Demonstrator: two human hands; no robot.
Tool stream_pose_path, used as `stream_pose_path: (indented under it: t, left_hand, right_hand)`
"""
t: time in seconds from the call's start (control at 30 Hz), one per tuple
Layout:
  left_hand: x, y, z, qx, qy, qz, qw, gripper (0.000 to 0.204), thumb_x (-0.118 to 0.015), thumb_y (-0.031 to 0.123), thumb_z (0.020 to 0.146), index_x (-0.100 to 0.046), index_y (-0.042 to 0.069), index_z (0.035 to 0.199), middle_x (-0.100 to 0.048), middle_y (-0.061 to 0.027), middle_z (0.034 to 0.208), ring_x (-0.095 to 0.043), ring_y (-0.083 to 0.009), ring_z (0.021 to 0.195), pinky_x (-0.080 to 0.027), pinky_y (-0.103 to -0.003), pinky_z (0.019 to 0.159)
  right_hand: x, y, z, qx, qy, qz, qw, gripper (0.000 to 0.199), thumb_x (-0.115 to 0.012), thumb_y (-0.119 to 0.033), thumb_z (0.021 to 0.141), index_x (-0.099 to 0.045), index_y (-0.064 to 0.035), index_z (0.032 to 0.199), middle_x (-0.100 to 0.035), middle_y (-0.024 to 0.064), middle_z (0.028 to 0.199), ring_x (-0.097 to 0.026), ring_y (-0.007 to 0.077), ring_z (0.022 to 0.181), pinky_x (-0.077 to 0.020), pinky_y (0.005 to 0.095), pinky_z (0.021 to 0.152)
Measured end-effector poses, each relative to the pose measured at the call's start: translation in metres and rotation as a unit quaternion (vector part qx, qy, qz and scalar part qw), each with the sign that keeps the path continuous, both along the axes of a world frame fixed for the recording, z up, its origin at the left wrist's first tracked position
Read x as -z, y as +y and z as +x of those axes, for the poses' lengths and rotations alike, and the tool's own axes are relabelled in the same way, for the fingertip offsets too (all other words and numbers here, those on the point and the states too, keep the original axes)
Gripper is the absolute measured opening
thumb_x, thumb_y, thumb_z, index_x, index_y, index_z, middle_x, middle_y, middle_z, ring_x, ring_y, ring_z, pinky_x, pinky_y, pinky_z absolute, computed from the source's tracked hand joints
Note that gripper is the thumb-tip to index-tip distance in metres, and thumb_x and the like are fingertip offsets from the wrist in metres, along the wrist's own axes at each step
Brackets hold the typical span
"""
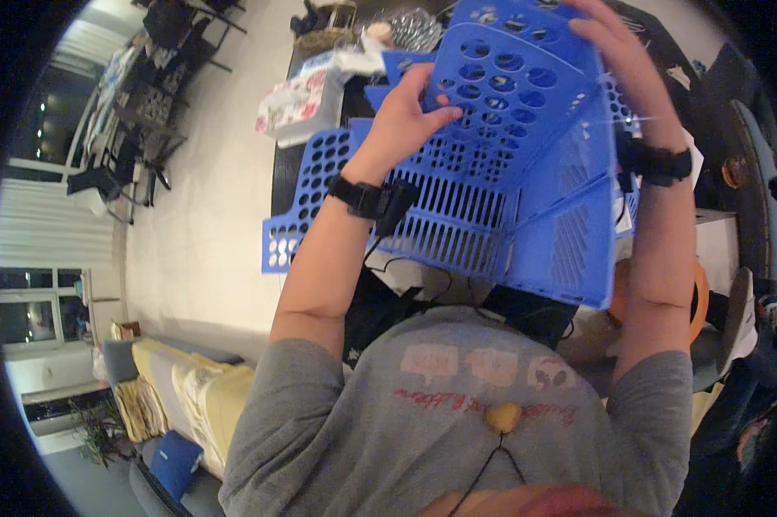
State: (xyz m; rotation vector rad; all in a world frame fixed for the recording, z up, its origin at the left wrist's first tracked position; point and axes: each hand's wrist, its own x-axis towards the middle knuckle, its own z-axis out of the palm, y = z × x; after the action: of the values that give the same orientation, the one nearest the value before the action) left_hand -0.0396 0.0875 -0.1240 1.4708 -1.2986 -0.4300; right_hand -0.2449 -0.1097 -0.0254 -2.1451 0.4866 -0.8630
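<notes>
Blue plastic rack [526, 172] | left hand [405, 112], right hand [612, 52] fingers clasp it | table beneath mostly hidden

Pale floor [207, 215], grey sofa [160, 405] — yellow cushions, dark windows [26, 319]

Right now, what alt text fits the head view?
Two bare hands hold a blue perforated plastic file rack over a dark table: left hand on a front panel, right hand at its top edge. A floral box sits behind.

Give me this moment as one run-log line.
left hand: gripping blue plastic rack at a perforated panel | right hand: on rack's upper edge | rack: held up over dark table | tissue box: on table
</notes>
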Motion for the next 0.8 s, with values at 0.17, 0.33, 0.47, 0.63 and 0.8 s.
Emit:
stream_pose_path:
  t: [0.17,0.33,0.47,0.63,0.8]
  left_hand:
    - [0.017,0.025,0.018,0.056,-0.024,0.056,0.997,0.028,-0.073,0.009,0.075,-0.064,0.004,0.101,-0.06,-0.0049,0.088,-0.06,-0.0168,0.083,-0.047,-0.028,0.074]
    - [0.021,0.041,0.033,0.068,-0.189,0.224,0.954,0.023,-0.07,0.022,0.077,-0.069,0.015,0.099,-0.066,-0.0104,0.084,-0.063,-0.0267,0.082,-0.049,-0.035,0.071]
    - [0.032,0.037,0.035,0.047,-0.312,0.138,0.939,0.022,-0.065,0.026,0.082,-0.068,0.012,0.099,-0.066,-0.013,0.089,-0.063,-0.0315,0.078,-0.05,-0.038,0.067]
    - [0.037,0.029,0.022,0.019,-0.303,0.102,0.947,0.021,-0.066,0.028,0.079,-0.067,0.01,0.09,-0.065,-0.0119,0.074,-0.062,-0.0328,0.074,-0.048,-0.043,0.064]
    - [0.025,0.031,0.028,0.042,-0.334,0.151,0.93,0.028,-0.067,0.028,0.078,-0.064,0.01,0.099,-0.066,-0.0131,0.085,-0.063,-0.0325,0.083,-0.049,-0.042,0.07]
  right_hand:
    - [-0.01,0.005,0.005,-0.02,0.012,0.013,1.0,0.04,-0.053,-0.02,0.086,-0.054,0.0016,0.12,-0.042,0.017,0.137,-0.043,0.0242,0.121,-0.0327,0.0317,0.101]
    - [-0.016,0.005,0.017,-0.084,0.019,0.044,0.995,0.04,-0.052,-0.019,0.087,-0.053,0.0035,0.121,-0.053,0.0114,0.121,-0.049,0.0196,0.11,-0.0355,0.0286,0.098]
    - [-0.023,0.021,0.025,-0.041,0.02,0.087,0.995,0.043,-0.052,-0.018,0.088,-0.05,0.0028,0.126,-0.055,0.0111,0.119,-0.049,0.0187,0.11,-0.0354,0.0287,0.098]
    - [-0.027,0.025,0.018,-0.026,0.047,0.082,0.995,0.044,-0.051,-0.018,0.088,-0.049,0.0005,0.128,-0.053,0.0121,0.123,-0.048,0.0228,0.113,-0.0354,0.0321,0.1]
    - [-0.032,0.025,-0.031,0.048,0.06,-0.091,0.993,0.044,-0.05,-0.018,0.088,-0.049,-0.0021,0.128,-0.051,0.0137,0.128,-0.047,0.0284,0.117,-0.0357,0.0375,0.101]
